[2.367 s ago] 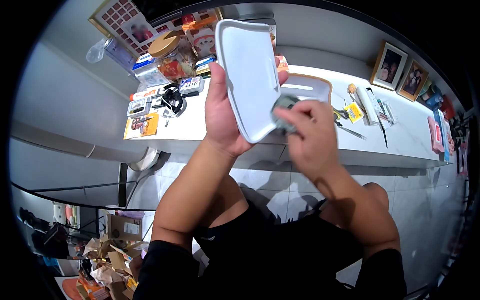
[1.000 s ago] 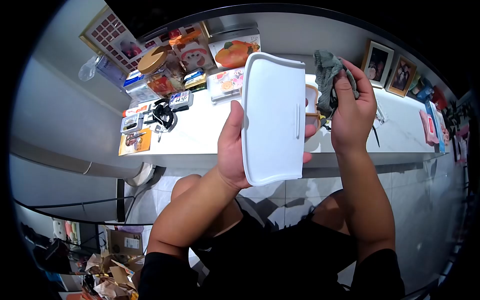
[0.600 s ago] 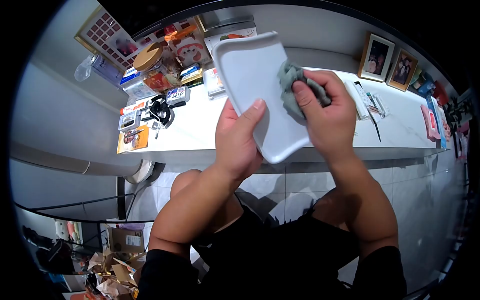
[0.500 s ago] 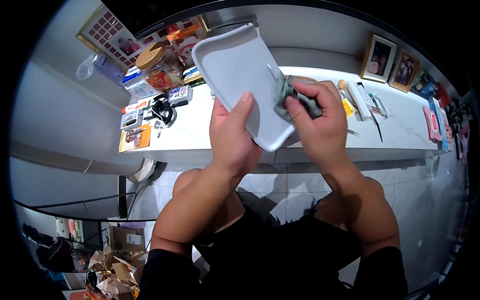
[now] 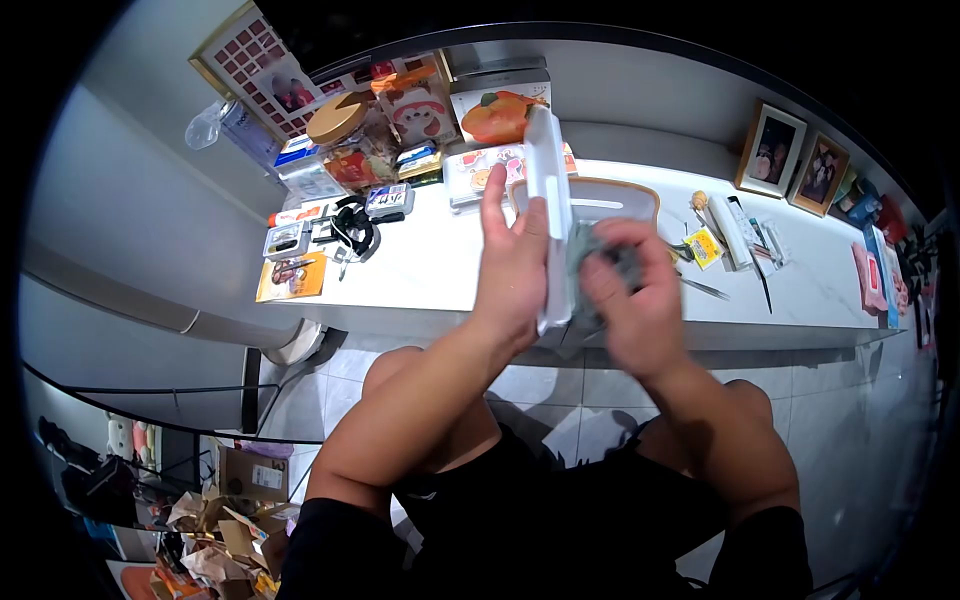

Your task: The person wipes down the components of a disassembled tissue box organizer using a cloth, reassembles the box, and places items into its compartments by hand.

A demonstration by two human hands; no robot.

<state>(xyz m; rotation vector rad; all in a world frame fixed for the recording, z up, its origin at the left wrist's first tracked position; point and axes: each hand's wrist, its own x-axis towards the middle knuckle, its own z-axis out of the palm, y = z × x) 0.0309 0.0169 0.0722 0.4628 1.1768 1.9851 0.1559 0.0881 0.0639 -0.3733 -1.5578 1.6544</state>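
Observation:
A white plastic tray (image 5: 550,190) stands almost edge-on above the front of the counter. My left hand (image 5: 513,275) grips its left side, the thumb along the tray and a finger sticking up. On the tray's right side, my right hand (image 5: 645,300) clutches a crumpled grey-green cloth (image 5: 583,262) against or very near the face turned that way. That face is mostly hidden, so contact is unclear. The right hand and cloth are smeared by motion.
Behind the tray lies a board with a tan rim (image 5: 640,190) on the white counter (image 5: 430,265). A lidded jar (image 5: 350,150), boxes and black straps (image 5: 352,225) stand left. Tweezers (image 5: 705,289), a yellow packet (image 5: 703,249) and picture frames (image 5: 770,148) are right.
The tray has turned from showing its broad face to nearly edge-on. My left hand has shifted right with it, and the cloth in my right hand has moved lower. The view has shifted slightly.

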